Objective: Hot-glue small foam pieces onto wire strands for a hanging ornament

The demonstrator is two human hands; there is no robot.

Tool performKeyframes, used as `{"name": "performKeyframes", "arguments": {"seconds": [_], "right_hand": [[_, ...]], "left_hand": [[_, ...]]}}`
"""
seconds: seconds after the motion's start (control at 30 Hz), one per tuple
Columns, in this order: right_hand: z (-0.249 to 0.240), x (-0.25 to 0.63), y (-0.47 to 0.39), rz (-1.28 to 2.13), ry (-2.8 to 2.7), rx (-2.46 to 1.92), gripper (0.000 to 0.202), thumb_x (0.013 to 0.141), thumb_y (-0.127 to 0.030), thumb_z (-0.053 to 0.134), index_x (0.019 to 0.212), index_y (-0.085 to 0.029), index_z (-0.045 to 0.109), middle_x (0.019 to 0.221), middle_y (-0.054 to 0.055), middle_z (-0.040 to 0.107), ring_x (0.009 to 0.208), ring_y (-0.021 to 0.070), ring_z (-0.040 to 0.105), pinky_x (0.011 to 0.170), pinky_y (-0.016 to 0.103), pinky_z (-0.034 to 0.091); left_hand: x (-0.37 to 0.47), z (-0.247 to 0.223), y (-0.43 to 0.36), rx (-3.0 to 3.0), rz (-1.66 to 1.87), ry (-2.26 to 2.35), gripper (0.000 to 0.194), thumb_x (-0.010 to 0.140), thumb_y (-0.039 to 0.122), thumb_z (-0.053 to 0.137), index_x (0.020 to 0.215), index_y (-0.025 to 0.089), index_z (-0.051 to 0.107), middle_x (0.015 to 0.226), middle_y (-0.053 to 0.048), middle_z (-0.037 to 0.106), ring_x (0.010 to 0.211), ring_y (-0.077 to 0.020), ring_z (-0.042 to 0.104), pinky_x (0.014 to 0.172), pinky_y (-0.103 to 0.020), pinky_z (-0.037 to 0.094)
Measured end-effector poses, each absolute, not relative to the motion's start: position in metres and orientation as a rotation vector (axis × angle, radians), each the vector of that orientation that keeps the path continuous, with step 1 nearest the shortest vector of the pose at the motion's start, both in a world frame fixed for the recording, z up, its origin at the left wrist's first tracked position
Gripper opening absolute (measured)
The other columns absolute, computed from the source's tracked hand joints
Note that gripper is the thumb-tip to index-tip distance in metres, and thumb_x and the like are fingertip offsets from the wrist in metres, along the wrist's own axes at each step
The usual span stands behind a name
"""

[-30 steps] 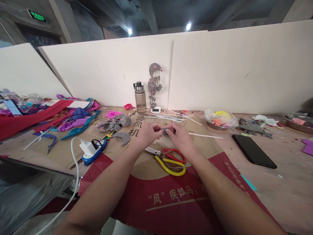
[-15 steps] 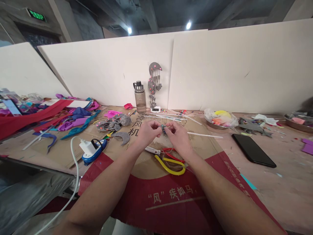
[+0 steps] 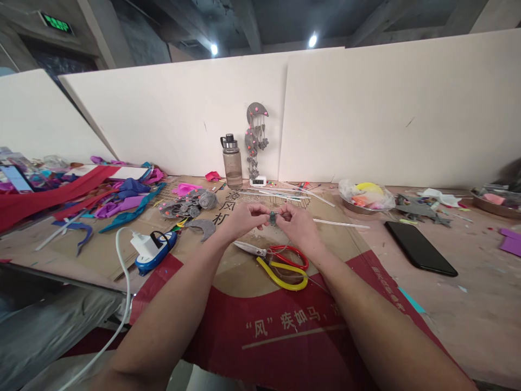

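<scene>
Both hands meet over the cardboard, pinching a small grey-green piece [image 3: 272,217] too small to name for sure. My left hand [image 3: 247,220] holds it from the left between thumb and fingertips. From the right, my right hand [image 3: 299,225] grips its other side the same way. Just below the hands lie scissors [image 3: 280,263] with one red and one yellow handle, blades pointing left. A thin grey strand [image 3: 317,283] runs over the cardboard by the scissors. Grey felt pieces with pink dots [image 3: 179,206], a ball of grey yarn [image 3: 208,200] and a grey felt crescent [image 3: 205,229] lie to the left.
A water bottle [image 3: 232,163] and a hanging grey moon ornament [image 3: 256,114] stand by the white board. White sticks [image 3: 340,223] lie behind the hands. At right are a black phone [image 3: 419,248] and a bowl of scraps [image 3: 366,196]; at left, a blue power strip [image 3: 157,255].
The fingertips have drawn slightly apart, and the small grey-green piece shows more clearly between them. The view has shifted a little; the scissors' blades are more exposed.
</scene>
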State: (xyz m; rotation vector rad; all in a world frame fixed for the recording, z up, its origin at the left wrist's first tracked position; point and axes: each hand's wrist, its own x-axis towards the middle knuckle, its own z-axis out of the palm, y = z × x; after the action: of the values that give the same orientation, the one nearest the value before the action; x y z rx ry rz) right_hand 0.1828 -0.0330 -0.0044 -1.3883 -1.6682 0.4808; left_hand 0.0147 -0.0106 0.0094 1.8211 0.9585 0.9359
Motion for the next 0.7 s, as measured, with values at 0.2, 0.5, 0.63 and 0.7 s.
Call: {"name": "performKeyframes", "arguments": {"seconds": [0.2, 0.5, 0.63, 0.7], "right_hand": [[-0.006, 0.184, -0.033, 0.292, -1.831, -1.369, 0.005, 0.074, -0.02, 0.053, 0.07, -0.021, 0.056, 0.063, -0.002, 0.056, 0.058, 0.0129, 0.047, 0.057, 0.026, 0.033], [-0.006, 0.178, -0.04, 0.278, -1.823, -1.26, 0.015, 0.081, -0.019, 0.048, 0.095, -0.019, 0.054, 0.077, 0.003, 0.058, 0.069, 0.0174, 0.051, 0.067, 0.03, 0.038], [-0.005, 0.177, -0.041, 0.395, -1.751, -1.229, 0.019, 0.081, -0.021, 0.048, 0.1, -0.019, 0.049, 0.079, 0.002, 0.056, 0.069, 0.0171, 0.051, 0.067, 0.03, 0.04], [-0.004, 0.175, -0.042, 0.419, -1.723, -1.213, 0.013, 0.082, -0.023, 0.049, 0.094, -0.02, 0.049, 0.078, 0.001, 0.056, 0.069, 0.0165, 0.051, 0.067, 0.03, 0.04]], "left_hand": [[0.017, -0.002, -0.007, 2.082, 1.004, 1.058, 0.022, 0.071, 0.025, 0.061, 0.086, 0.018, 0.075, 0.068, -0.001, 0.069, 0.057, -0.0107, 0.057, 0.051, -0.019, 0.043], [0.021, -0.002, -0.012, 1.852, 1.065, 1.112, 0.005, 0.068, 0.02, 0.062, 0.071, 0.017, 0.066, 0.058, 0.0, 0.066, 0.053, -0.0123, 0.062, 0.053, -0.021, 0.049], [0.024, 0.001, -0.013, 1.66, 1.145, 1.081, 0.003, 0.067, 0.016, 0.062, 0.068, 0.015, 0.059, 0.057, 0.0, 0.065, 0.053, -0.0125, 0.064, 0.055, -0.023, 0.053], [0.024, 0.001, -0.011, 1.604, 1.175, 1.054, 0.004, 0.066, 0.016, 0.062, 0.068, 0.015, 0.058, 0.057, 0.0, 0.064, 0.053, -0.0125, 0.064, 0.056, -0.025, 0.055]]}}
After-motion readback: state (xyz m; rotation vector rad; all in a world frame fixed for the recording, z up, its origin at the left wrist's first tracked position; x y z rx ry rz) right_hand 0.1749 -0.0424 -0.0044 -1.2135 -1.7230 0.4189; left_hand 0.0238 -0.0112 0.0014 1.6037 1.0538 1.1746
